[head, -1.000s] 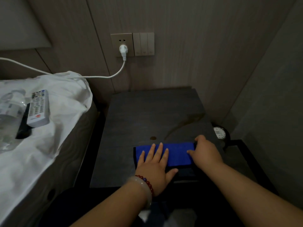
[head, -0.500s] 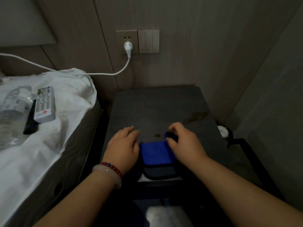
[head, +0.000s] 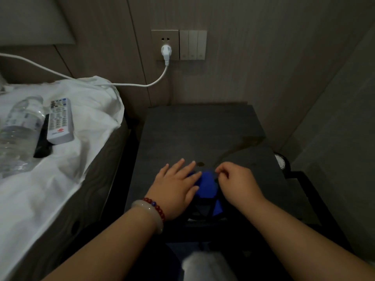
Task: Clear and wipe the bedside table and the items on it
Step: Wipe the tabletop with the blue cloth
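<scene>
Head view: the blue cloth (head: 205,186) lies bunched at the near edge of the dark table (head: 203,134), between 2 hands. Left hand (head: 176,189) rests flat on its left side, fingers spread open. Right hand (head: 236,182) pinches the cloth's far right corner, fingers curled shut on it. On the bed (head: 60,179) lie a bottle (head: 19,128) and a remote (head: 59,121), just beside each other

On the dark bedside table (head: 203,130), the left hand (head: 175,186) lies flat on a blue cloth (head: 207,186); the right hand (head: 236,182) pinches its edge.
</scene>
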`<state>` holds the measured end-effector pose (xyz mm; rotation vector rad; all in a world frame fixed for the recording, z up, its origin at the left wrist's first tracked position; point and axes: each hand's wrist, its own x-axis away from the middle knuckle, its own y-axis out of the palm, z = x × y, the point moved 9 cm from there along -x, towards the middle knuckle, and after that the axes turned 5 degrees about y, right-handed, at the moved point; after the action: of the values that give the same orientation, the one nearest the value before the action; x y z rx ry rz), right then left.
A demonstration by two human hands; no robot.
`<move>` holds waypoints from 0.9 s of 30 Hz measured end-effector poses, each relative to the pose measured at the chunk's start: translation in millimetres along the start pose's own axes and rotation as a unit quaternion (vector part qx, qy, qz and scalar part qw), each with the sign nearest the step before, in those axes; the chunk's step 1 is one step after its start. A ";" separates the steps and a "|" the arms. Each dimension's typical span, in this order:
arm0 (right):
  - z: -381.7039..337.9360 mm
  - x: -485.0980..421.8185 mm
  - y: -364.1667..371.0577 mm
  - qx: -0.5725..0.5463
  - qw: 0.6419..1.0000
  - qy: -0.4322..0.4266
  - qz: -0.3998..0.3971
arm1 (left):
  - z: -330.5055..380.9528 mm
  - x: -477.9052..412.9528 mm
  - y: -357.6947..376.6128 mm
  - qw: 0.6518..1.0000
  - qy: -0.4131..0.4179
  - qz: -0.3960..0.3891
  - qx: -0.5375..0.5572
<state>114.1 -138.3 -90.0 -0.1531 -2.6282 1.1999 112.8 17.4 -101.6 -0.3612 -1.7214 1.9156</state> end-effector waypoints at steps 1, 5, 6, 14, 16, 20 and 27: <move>1.8 1.9 0.3 0.043 0.999 -0.008 0.001 | 3.4 -1.9 6.5 1.000 0.006 -0.022 -0.013; 17.8 12.0 24.4 0.100 0.994 0.020 -0.042 | -0.4 -11.2 12.1 0.998 -0.010 -0.058 -0.026; 21.1 13.8 29.9 0.094 0.994 0.028 -0.051 | -1.2 -13.1 11.3 0.998 -0.006 -0.060 -0.032; 9.2 19.2 33.2 0.082 0.994 -0.058 -0.050 | 4.5 -33.9 11.1 0.997 0.053 -0.061 -0.019; 6.5 19.7 28.0 0.090 0.992 -0.081 -0.036 | 13.1 -42.1 12.3 0.994 0.080 -0.065 -0.030; 6.5 8.5 3.6 0.085 0.991 -0.100 0.028 | 16.9 -48.7 -4.1 0.997 0.056 -0.005 -0.048; 7.7 -0.2 1.3 0.119 0.983 -0.137 -0.004 | -26.5 -27.1 -5.1 0.989 -0.139 -0.024 -0.043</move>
<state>112.3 -143.2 -95.8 0.0716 -2.6741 1.6217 150.2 24.8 -104.7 -0.0836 -1.9756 1.9330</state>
